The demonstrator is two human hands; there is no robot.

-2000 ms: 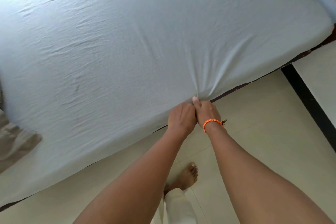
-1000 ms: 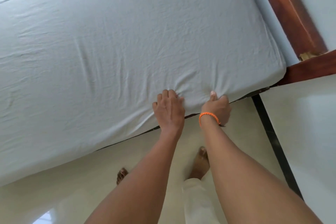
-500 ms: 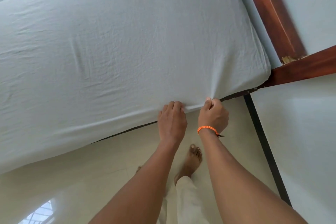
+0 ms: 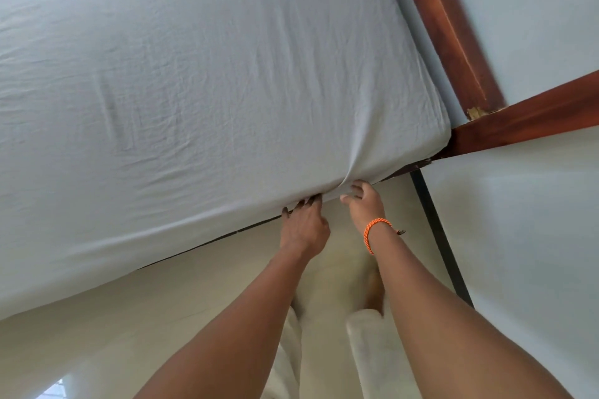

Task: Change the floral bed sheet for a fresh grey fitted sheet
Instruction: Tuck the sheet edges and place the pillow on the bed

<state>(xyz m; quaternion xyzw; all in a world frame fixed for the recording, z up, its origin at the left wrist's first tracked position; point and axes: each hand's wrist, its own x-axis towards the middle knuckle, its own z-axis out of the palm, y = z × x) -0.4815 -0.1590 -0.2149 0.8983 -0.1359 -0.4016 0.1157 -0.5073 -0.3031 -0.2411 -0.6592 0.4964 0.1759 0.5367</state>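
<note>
The grey fitted sheet [image 4: 210, 81] covers the whole mattress, lightly creased. Both hands work at its near edge, close to the right-hand corner [image 4: 434, 136]. My left hand [image 4: 303, 225] reaches to the mattress side, its fingertips pushed against the hem where the sheet meets the dark gap below. My right hand [image 4: 364, 202], with an orange cord bracelet on the wrist, pinches a fold of the sheet between thumb and fingers; creases fan up from that spot. No floral sheet is in view.
A dark wooden bed frame [image 4: 453, 42] runs along the mattress end, and another wooden rail [image 4: 525, 113] meets it at the corner. Pale floor tiles [image 4: 162, 317] with a black strip [image 4: 440, 236] lie below. My bare foot [image 4: 374, 291] stands near the bed.
I have stepped right along the bedside toward the corner. Both hands went from gripping one bunch of sheet to working the hem lower on the mattress side, and the edge now lies flatter.
</note>
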